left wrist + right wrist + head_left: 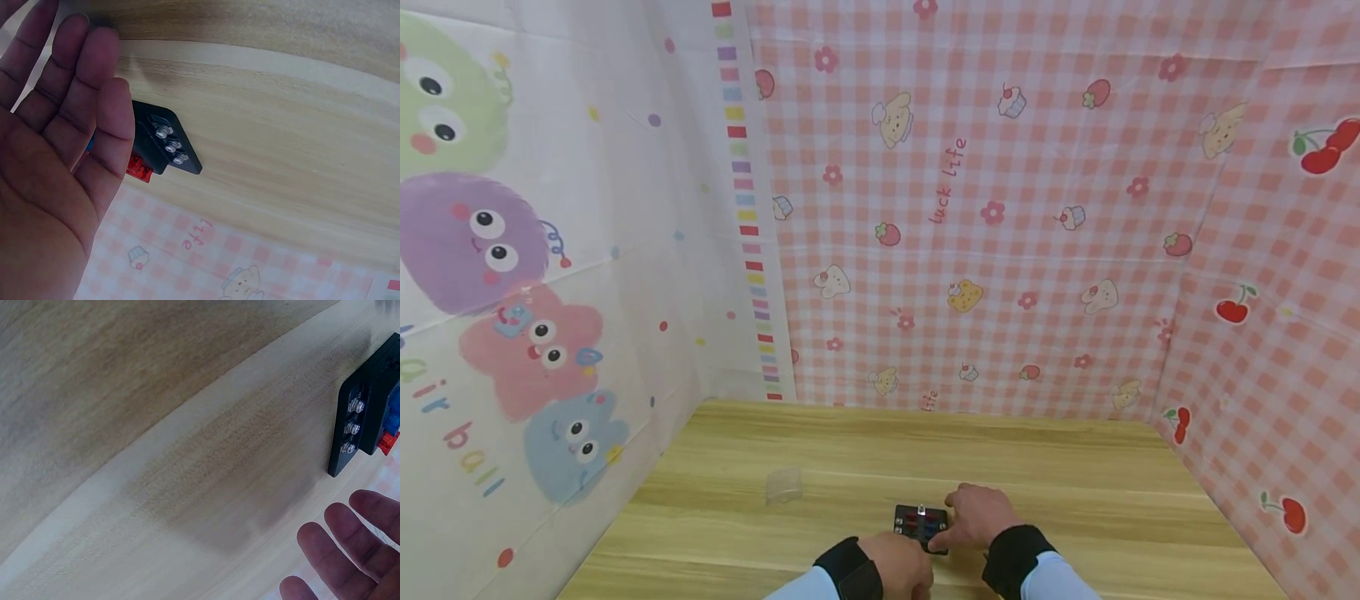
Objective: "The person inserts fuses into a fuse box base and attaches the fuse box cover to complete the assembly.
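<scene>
A black fuse block [910,511] with red and blue blade fuses rests on the wood-look table in front of me. In the right wrist view, metal terminal screws [353,428] line its edge. My left hand [898,567] is bent down at the block's near side. Its fingers [112,115] lie loosely bent in the left wrist view and partly cover the block; the thumb and index tip are hidden. My right hand [981,517] is at the block's right side, thumb right at the near corner, the other fingers [334,553] stretched out beside it.
A clear plastic cover [784,486] lies on the table [722,533] to the left of the block. Patterned cloth walls stand at the left, the back [1000,250] and the right. Black bands wrap both wrists.
</scene>
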`<state>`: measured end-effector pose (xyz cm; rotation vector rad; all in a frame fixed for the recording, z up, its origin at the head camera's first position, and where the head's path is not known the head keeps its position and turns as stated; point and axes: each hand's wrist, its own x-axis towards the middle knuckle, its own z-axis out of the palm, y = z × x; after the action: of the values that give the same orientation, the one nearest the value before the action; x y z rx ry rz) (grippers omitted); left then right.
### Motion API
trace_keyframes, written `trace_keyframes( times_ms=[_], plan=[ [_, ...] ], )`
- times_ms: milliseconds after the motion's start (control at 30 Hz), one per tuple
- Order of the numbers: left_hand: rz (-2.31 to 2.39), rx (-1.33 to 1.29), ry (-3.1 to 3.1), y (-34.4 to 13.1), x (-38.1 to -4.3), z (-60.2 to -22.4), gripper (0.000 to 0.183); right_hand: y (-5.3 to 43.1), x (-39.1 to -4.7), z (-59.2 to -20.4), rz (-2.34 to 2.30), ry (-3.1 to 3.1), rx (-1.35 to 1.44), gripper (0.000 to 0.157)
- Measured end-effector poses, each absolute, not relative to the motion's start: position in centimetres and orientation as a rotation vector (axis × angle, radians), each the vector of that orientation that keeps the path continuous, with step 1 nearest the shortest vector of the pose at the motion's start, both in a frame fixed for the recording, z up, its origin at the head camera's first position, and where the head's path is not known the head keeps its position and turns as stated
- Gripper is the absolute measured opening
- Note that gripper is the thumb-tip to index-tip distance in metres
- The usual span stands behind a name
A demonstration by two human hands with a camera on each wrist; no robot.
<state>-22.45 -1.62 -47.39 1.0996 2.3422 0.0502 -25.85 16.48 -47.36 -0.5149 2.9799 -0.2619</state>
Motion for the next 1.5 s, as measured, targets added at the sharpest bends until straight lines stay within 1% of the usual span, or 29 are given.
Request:
trace_keyframes(
  times_ms=[233, 600, 767, 900, 1067, 1300, 1400, 1500],
  plan=[
    [0.086, 1.073, 2.349, -1.5, -22.2, -46.8, 0.006, 16.5, -26.0, -47.5, -0.267, 2.973, -0.497, 0.068],
    [0.079, 1.09, 2.359, -1.3, -22.3, -47.1, 0.004, 16.6, -25.8, -47.4, -0.231, 2.983, -0.512, 0.067],
    [0.045, 1.16, 2.346, -1.2, -22.8, -47.7, 0.004, 16.6, -25.9, -47.5, -0.26, 2.971, -0.495, 0.067],
    [0.017, 1.194, 2.366, -1.1, -22.8, -47.5, 0.004, 16.6, -26.0, -47.6, -0.279, 2.959, -0.467, 0.068],
    [0.028, 1.139, 2.36, -0.9, -23.5, -48.5, 0.004, 16.6, -25.9, -47.6, -0.27, 2.96, -0.478, 0.066],
    [0.082, 1.132, 2.346, -1.1, -24.6, -50.1, 0.004, 16.6, -25.8, -47.7, -0.266, 2.956, -0.489, 0.065],
    [0.093, 1.144, 2.35, -1.1, -24.4, -49.7, 0.003, 16.7, -25.9, -47.8, -0.258, 2.96, -0.495, 0.065],
    [0.098, 1.161, 2.374, -1.2, -23.6, -48.4, 0.005, 16.7, -25.9, -47.8, -0.249, 2.964, -0.504, 0.065]
  ],
)
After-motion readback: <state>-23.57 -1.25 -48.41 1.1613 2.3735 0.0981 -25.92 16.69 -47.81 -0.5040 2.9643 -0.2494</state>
